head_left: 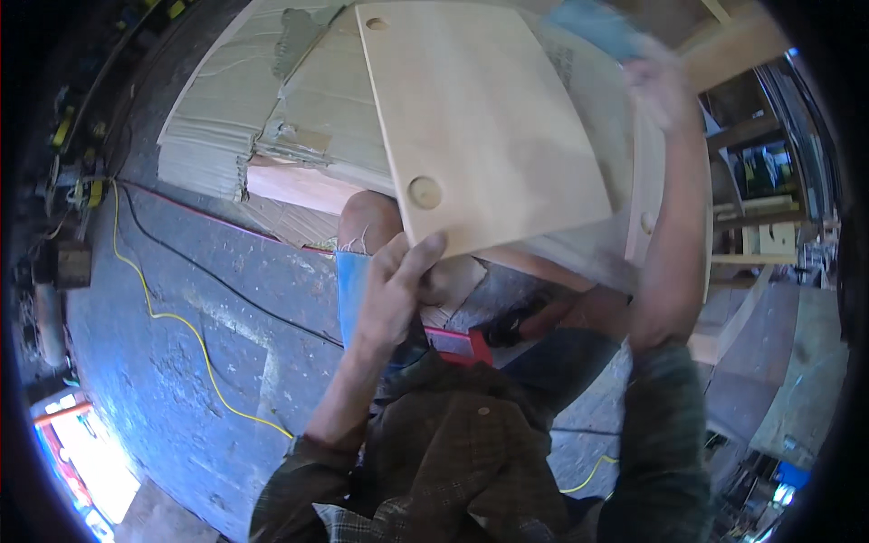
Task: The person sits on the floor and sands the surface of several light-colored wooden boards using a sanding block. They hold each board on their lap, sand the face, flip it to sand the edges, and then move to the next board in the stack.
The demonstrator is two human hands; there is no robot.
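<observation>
My left hand (pixel 396 288) pinches the near left corner of a pale wooden panel (pixel 489 127), thumb on top and fingers underneath. Two round recesses show along the panel's left side; its surface is smooth and tilted over the work area. Beyond its right edge my raised right hand (pixel 665 90) grips a flat blue piece (pixel 593 29). Motion blurs that hand and the piece, so I cannot tell whether it is cloth or an abrasive sheet. It appears apart from the panel.
Under the panel lies flattened, torn cardboard (pixel 317 136). Another wooden board (pixel 644 208) stands at the right, beside shelving. A yellow cord (pixel 204 357) and a black cable (pixel 235 276) cross the concrete floor at left. A red-framed item (pixel 457 346) sits between my legs.
</observation>
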